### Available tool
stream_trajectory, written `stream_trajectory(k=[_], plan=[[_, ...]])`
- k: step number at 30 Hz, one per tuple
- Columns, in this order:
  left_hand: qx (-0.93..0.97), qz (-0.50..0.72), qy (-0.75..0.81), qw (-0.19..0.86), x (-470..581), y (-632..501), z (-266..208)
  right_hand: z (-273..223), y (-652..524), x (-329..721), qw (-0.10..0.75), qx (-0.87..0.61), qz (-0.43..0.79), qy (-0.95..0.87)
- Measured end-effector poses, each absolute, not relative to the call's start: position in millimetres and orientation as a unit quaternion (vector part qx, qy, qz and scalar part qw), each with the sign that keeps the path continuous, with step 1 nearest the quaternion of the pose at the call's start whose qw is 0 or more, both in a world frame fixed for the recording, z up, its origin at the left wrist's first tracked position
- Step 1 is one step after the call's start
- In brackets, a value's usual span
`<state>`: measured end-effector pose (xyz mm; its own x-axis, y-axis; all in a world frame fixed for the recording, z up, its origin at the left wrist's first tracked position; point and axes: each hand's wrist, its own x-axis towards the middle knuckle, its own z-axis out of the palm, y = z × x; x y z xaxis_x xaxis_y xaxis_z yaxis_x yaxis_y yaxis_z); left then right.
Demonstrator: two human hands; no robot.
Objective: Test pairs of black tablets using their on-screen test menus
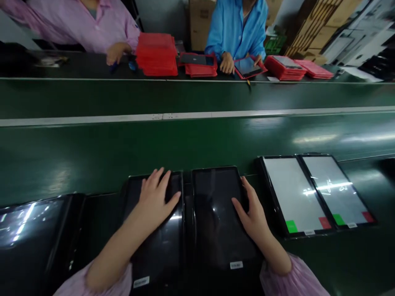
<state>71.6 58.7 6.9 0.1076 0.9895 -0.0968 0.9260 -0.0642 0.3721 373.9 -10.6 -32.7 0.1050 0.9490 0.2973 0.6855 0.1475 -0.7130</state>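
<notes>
My left hand [156,201] lies with fingers spread over the upper part of a dark-screened tablet [160,250], which has a white label at its lower left corner. Just right of it is a second dark tablet [216,222], with a label near its bottom edge. My right hand [253,209] grips this one by the right side, thumb on the screen and fingers along the edge. The undersides of those fingers are hidden. Both tablets appear to lie on stacks, though the dark layers beneath are hard to make out.
Two lit tablets [294,193] with green and red corner squares lie at right. Another dark tablet stack [27,242] is at left. Across the green bench [123,148], two people sit by red-cased stacks [156,55]; one in blue handles a red-framed tablet [249,67].
</notes>
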Motion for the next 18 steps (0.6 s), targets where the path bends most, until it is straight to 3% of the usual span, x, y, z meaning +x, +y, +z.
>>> stream_trajectory(k=[11,18], plan=[[0.741,0.059,0.659,0.120,106,90,7,-28,5,372,0.404,-0.655,0.165,-0.617],[0.751,0.075,0.649,0.100,99,88,-6,-26,10,378,0.415,-0.644,0.252,-0.591]])
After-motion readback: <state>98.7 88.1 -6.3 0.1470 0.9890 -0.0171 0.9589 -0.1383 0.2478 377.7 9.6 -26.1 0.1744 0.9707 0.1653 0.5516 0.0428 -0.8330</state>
